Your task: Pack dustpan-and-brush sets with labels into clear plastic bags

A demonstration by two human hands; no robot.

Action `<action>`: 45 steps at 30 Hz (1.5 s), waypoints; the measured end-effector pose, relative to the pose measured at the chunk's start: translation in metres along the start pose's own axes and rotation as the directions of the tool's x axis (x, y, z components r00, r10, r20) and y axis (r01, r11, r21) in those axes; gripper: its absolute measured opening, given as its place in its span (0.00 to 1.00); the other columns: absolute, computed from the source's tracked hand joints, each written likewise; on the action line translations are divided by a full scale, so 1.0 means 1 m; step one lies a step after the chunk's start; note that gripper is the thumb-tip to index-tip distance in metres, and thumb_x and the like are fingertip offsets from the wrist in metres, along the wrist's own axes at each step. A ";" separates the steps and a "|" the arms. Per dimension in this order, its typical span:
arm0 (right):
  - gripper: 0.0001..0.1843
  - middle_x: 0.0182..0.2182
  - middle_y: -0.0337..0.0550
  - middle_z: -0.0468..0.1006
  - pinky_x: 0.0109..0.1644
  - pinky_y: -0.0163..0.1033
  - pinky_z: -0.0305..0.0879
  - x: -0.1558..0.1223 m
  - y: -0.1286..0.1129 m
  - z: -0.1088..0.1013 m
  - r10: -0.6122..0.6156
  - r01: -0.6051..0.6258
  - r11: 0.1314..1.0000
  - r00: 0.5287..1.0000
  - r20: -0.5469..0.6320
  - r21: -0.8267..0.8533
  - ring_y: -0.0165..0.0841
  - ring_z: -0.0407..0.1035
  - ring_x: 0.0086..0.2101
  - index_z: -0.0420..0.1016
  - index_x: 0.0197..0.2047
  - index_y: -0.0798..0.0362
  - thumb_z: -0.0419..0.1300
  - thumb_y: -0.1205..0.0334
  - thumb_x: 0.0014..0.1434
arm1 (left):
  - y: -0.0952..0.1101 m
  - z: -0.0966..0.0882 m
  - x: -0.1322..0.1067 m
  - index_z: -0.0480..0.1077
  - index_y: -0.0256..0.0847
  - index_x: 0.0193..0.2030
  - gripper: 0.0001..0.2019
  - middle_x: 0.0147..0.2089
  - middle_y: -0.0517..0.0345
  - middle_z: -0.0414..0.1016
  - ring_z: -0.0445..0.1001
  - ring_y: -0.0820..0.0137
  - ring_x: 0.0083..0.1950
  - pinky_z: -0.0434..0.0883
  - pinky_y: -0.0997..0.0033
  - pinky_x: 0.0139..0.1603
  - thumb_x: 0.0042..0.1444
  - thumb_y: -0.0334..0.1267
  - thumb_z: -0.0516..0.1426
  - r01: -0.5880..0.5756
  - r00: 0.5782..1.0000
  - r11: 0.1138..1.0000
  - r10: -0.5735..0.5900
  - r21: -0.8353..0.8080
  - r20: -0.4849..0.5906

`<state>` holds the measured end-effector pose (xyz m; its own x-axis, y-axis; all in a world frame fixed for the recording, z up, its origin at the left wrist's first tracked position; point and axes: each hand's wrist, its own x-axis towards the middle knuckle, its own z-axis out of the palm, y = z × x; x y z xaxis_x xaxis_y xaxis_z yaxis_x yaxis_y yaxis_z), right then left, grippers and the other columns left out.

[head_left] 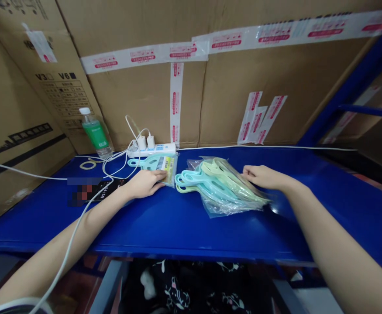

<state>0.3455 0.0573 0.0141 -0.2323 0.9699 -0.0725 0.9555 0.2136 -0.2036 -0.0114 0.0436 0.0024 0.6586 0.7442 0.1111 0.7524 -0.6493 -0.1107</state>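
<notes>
Flat on the blue table lies a small light-blue dustpan and brush set [149,163] in a clear bag with a yellow label. My left hand [145,183] is closed on its near side, fingers over the package and thumb lower down. To the right is a pile of similar dustpans [215,181], light blue and pale green, in clear plastic, handles pointing left. My right hand [261,176] is at the pile's right side, fingers curled against the plastic. What those fingers pinch, if anything, is hidden.
Behind the packages sits a white power strip [164,149] with plugged chargers. A white cable [76,226] crosses over my left arm. A green-labelled bottle [95,133], a beaded ring [87,165] and a dark phone [107,190] are at left. Taped cardboard [138,96] walls the back.
</notes>
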 end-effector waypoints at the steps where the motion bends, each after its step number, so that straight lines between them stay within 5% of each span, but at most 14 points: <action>1: 0.13 0.21 0.41 0.73 0.31 0.38 0.61 0.001 0.001 0.001 -0.008 0.008 1.000 1.000 -0.007 -0.001 0.36 0.68 0.25 0.57 0.20 0.47 0.47 0.59 0.56 | 0.000 0.001 0.000 0.70 0.39 0.54 0.17 0.58 0.49 0.71 0.73 0.62 0.55 0.70 0.62 0.55 0.62 0.38 0.49 -0.004 1.000 1.000 0.004 -0.004 -0.015; 11: 0.13 0.20 0.40 0.73 0.31 0.37 0.61 0.001 -0.001 0.000 -0.002 0.002 1.000 1.000 0.010 -0.027 0.35 0.68 0.25 0.57 0.21 0.47 0.46 0.60 0.57 | 0.011 0.002 -0.002 0.69 0.38 0.51 0.14 0.53 0.50 0.75 0.77 0.61 0.44 0.73 0.64 0.44 0.62 0.37 0.49 0.078 0.996 0.996 -0.076 0.047 -0.041; 18: 0.13 0.20 0.41 0.72 0.31 0.38 0.61 -0.001 -0.004 -0.002 0.022 -0.021 0.999 1.000 0.018 -0.036 0.35 0.68 0.25 0.56 0.21 0.47 0.46 0.61 0.57 | 0.022 -0.009 0.002 0.52 0.42 0.68 0.30 0.56 0.49 0.71 0.77 0.63 0.41 0.72 0.65 0.40 0.57 0.32 0.48 0.132 0.991 0.988 -0.128 0.080 -0.047; 21: 0.13 0.20 0.40 0.72 0.30 0.37 0.61 -0.002 -0.006 -0.003 0.006 -0.005 0.999 1.000 0.016 -0.036 0.35 0.68 0.25 0.57 0.21 0.47 0.46 0.61 0.57 | 0.023 -0.013 0.010 0.58 0.48 0.65 0.29 0.59 0.55 0.69 0.77 0.65 0.42 0.72 0.66 0.40 0.56 0.27 0.45 0.105 0.994 0.992 -0.104 0.073 -0.030; 26: 0.13 0.20 0.40 0.72 0.30 0.37 0.61 -0.002 -0.006 -0.003 0.025 -0.024 0.999 0.999 0.023 -0.034 0.35 0.68 0.25 0.57 0.21 0.47 0.46 0.61 0.56 | 0.021 -0.009 0.015 0.69 0.43 0.56 0.24 0.58 0.57 0.72 0.74 0.64 0.52 0.72 0.66 0.47 0.55 0.26 0.45 0.113 0.993 0.992 -0.112 0.047 -0.037; 36: 0.12 0.20 0.40 0.72 0.29 0.37 0.61 0.001 -0.001 0.001 0.021 -0.020 0.999 1.000 0.016 -0.040 0.34 0.67 0.24 0.57 0.21 0.47 0.47 0.59 0.56 | 0.023 -0.009 0.008 0.73 0.40 0.51 0.23 0.61 0.53 0.68 0.74 0.63 0.52 0.72 0.64 0.48 0.54 0.25 0.44 0.127 0.991 0.978 -0.130 0.167 0.008; 41: 0.12 0.20 0.40 0.72 0.30 0.36 0.61 0.002 0.002 0.002 0.018 -0.018 0.999 1.000 0.012 -0.052 0.34 0.68 0.25 0.57 0.22 0.47 0.47 0.59 0.57 | 0.021 -0.014 0.007 0.71 0.37 0.52 0.19 0.57 0.52 0.72 0.73 0.63 0.54 0.70 0.64 0.52 0.59 0.32 0.45 0.076 0.993 0.995 -0.080 0.062 0.081; 45: 0.13 0.20 0.40 0.73 0.30 0.37 0.61 0.001 0.001 0.002 0.008 -0.008 0.999 1.000 0.008 -0.051 0.35 0.68 0.25 0.57 0.22 0.47 0.47 0.59 0.57 | 0.013 -0.016 0.016 0.75 0.39 0.44 0.17 0.49 0.53 0.78 0.76 0.64 0.48 0.71 0.66 0.48 0.62 0.35 0.45 0.090 0.995 0.996 -0.088 -0.029 0.054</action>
<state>0.3461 0.0585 0.0122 -0.2257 0.9707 -0.0823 0.9653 0.2114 -0.1532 0.0093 0.0449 0.0182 0.5882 0.8059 0.0668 0.8085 -0.5841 -0.0720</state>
